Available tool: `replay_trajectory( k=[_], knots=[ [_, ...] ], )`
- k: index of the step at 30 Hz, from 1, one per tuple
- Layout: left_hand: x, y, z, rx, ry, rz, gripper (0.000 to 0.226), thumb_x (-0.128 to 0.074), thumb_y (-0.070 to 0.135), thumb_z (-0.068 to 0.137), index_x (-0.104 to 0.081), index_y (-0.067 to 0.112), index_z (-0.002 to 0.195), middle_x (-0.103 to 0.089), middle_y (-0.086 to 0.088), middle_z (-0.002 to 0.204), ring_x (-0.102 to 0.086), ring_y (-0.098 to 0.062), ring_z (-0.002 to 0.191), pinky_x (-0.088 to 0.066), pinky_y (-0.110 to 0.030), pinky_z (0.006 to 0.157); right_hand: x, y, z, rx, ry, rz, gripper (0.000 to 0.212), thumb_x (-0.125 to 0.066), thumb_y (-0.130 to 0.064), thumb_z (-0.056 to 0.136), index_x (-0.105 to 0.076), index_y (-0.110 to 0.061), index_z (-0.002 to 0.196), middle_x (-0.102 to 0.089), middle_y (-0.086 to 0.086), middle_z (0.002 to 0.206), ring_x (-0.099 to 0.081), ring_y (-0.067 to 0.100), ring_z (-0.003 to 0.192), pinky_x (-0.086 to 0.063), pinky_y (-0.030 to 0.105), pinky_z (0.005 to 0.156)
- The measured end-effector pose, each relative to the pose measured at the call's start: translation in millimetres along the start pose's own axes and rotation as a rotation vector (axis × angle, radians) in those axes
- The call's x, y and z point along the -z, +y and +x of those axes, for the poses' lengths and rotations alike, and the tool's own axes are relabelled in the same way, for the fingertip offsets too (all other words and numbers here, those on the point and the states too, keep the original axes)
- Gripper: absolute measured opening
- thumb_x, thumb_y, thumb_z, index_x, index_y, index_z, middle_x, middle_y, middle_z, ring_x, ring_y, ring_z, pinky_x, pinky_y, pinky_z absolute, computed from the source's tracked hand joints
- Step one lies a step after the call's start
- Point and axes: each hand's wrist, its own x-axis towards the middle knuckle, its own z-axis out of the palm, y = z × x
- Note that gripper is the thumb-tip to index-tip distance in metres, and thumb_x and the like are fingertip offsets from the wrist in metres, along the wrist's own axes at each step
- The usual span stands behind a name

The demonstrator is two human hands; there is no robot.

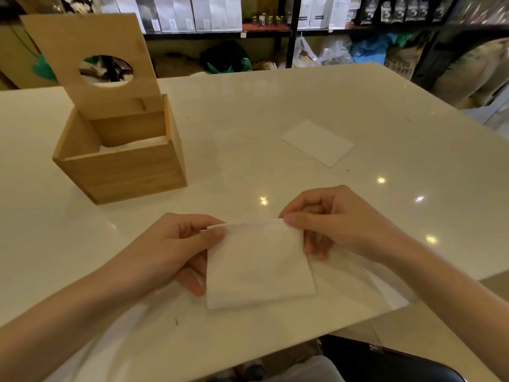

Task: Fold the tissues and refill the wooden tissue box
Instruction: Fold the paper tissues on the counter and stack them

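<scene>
A wooden tissue box [121,166] stands at the left of the white table [275,111], its holed lid [91,64] raised and white tissues [135,143] inside. The left hand [168,246] and right hand [338,221] each have a grip pinching a top corner of a folded tissue [259,266] near the table's front edge. Another tissue [318,143] lies flat farther right.

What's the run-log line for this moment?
both hands pinch folded tissue top corners | wooden tissue box lid open, tissues inside | spare tissue on table

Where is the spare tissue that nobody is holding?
In the head view, the loose tissue lies flat on the white table, right of the wooden tissue box and beyond the right hand.
</scene>
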Motion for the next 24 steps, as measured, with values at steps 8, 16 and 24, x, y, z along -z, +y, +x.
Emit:
replay_trajectory(
  k=[8,16,24],
  knots=[
    [1.1,-1.9,1.1,-0.066,0.113,0.101,0.021,-0.05,0.019,0.089,-0.07,0.015,0.087,-0.064,-0.028,0.058,-0.059,-0.024,0.041,-0.05,-0.026,0.037,-11.1,2.3,2.4,0.074,0.144,-0.122,0.009,-0.062,-0.016,0.084,-0.07,-0.016,0.08,-0.056,-0.007,0.042,-0.046,0.004,0.029,-0.036,0.021,0.035],
    [1.5,-10.8,3.7,-0.231,0.311,0.456,0.013,-0.057,0.019,0.086,-0.064,0.029,0.09,-0.058,-0.001,0.041,-0.049,-0.011,0.031,-0.041,-0.019,0.037,-19.3,5.6,6.5,0.144,0.213,-0.253,0.01,-0.064,-0.014,0.081,-0.07,-0.02,0.075,-0.054,-0.005,0.057,-0.046,0.007,0.038,-0.04,0.013,0.048],
    [5.9,23.6,16.9,-0.524,0.38,0.907,0.03,-0.06,0.031,0.078,-0.056,0.033,0.107,-0.055,0.014,0.062,-0.053,-0.007,0.055,-0.036,-0.014,0.05,1.1,3.3,8.5,0.274,0.315,-0.633,0.008,-0.063,-0.031,0.08,-0.064,-0.031,0.088,-0.054,-0.014,0.074,-0.052,0.004,0.069,-0.045,0.03,0.067]
  ],
)
